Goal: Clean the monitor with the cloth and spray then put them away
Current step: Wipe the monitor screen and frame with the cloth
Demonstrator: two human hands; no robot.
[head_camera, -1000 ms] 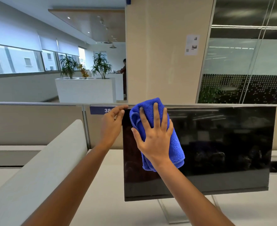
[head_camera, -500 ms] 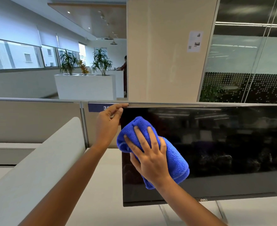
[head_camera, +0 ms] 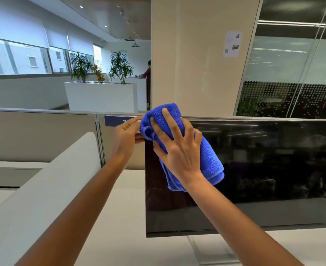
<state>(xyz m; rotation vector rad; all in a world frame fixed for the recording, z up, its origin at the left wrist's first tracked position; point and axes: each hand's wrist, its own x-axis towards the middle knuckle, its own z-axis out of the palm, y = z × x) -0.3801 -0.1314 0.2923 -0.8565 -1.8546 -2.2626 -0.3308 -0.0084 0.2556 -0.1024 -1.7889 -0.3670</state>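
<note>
Right hand [head_camera: 179, 150], fingers spread, presses the soft, folded cloth [head_camera: 210, 162] against the monitor [head_camera: 263, 169] at its 10 o'clock corner. Left hand [head_camera: 125, 141] pinches that corner's edge, likely steadying the thin, fragile panel.

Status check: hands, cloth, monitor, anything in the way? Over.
Left hand pinches top left corner of monitor. Right hand presses blue cloth against its upper left. Spray not in view; nothing blocking.

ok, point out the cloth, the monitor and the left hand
cloth [head_camera: 211, 162]: head view, lower right fold beside the wrist.
monitor [head_camera: 273, 169]: head view, bare screen right of the cloth.
left hand [head_camera: 126, 141]: head view, middle of the hand.
</note>
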